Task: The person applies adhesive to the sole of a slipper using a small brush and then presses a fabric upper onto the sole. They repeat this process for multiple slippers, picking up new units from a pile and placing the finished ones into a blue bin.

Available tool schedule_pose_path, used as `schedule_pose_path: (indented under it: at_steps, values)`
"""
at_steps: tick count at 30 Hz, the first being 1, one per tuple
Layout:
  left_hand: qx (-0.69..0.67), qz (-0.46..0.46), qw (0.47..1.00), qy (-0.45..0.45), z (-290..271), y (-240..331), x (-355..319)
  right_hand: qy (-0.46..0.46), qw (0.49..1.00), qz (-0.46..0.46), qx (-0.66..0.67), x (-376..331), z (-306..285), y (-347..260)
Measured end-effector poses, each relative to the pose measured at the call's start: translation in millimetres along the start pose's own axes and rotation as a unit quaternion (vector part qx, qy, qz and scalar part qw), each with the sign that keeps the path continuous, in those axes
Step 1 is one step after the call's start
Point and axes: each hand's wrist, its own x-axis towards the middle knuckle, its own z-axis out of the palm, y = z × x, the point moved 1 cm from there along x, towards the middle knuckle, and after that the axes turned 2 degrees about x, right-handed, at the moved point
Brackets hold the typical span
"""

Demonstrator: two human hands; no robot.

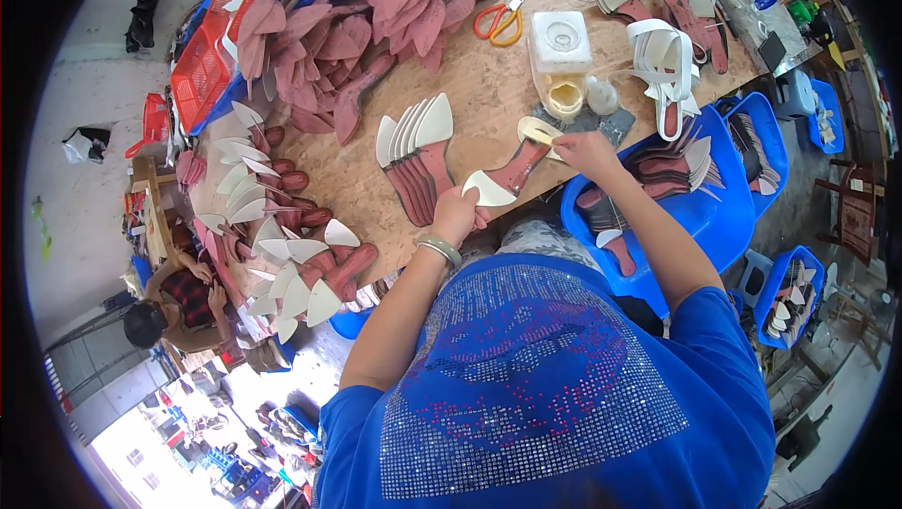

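A reddish shoe insole (520,169) with a white pointed toe piece (489,189) lies across the table's near edge between my hands. My left hand (455,215) is closed on its toe end, thumb by the white piece. At the other end, my right hand (584,154) pinches a cream-coloured strip (537,130) that curves in an oval around the heel. My right fingertips partly cover where strip and insole meet. Left of the insole, a fanned stack of similar insoles with white toes (413,147) rests near my left hand.
Loose reddish insoles (315,48) heap at the table's far left; more white-toed ones (324,269) line its left edge. Orange-handled scissors (500,24), an open jar (565,97) and a white strap loop (662,58) lie beyond my hands. Blue bins (691,222) stand right. Another person (183,297) sits left.
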Motion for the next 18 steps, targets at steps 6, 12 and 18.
schedule_pose_path:
  at_steps: [6,12,18]
  values:
    - [0.030,0.012,0.999,0.004,2.2,1.0,1.7,-0.008,0.997,-0.037,0.061,-33.2,6.4,-23.9]
    - [0.027,0.022,0.999,0.002,6.6,-1.1,2.2,-0.057,0.969,0.017,0.241,-35.2,33.5,-70.9]
    - [0.011,0.022,1.000,0.016,8.6,-1.5,3.3,-0.042,0.993,-0.018,0.112,-32.7,27.3,-56.0]
